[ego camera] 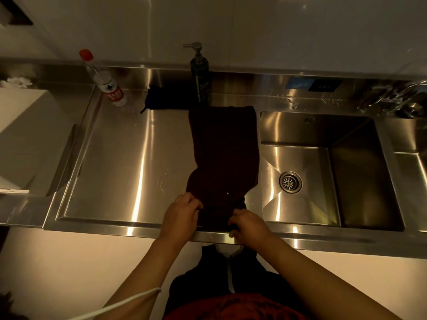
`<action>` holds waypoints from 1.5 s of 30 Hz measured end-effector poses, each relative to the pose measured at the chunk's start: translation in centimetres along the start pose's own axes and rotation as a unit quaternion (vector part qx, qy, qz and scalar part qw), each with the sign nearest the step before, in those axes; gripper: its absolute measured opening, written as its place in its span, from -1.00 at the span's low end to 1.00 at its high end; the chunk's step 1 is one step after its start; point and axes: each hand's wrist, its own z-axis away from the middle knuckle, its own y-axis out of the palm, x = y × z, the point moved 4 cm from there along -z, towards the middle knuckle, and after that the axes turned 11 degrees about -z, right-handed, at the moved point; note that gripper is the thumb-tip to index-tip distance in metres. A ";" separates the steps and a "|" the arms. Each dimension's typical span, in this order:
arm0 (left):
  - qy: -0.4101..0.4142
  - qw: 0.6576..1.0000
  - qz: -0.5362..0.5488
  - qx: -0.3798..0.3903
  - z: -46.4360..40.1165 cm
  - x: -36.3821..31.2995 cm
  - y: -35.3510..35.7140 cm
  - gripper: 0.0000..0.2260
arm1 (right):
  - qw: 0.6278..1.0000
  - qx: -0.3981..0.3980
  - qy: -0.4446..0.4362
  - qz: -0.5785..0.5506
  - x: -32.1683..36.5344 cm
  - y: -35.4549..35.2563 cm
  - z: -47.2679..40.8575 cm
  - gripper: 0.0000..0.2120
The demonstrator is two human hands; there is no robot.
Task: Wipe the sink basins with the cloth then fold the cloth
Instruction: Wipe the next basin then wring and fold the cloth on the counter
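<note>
Fingers of my left hand [182,213] and right hand [248,224] pinch the near edge of the cloth [223,148], laid flat on the drainboard [120,158] left of the basin [323,169]. I judge folding begun; next, carry near edge far. Count: one cloth, two bottles, one drain.

Dim warm light, steel glare (edges warped)
</note>
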 end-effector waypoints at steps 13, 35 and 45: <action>0.008 1.000 -0.029 -0.009 0.4 -1.4 1.9 -0.77 | 0.961 -0.116 -0.007 -0.250 2.0 -7.1 2.7 -0.90; -0.011 0.988 -0.032 0.149 -4.0 1.5 2.5 -0.61 | 0.990 -0.129 0.056 -0.009 -2.2 -4.7 -2.1 -0.64; 0.027 0.989 -0.041 0.138 -1.9 -2.1 2.9 -0.67 | 0.995 -0.063 0.076 -0.016 -3.8 -5.9 3.1 -0.53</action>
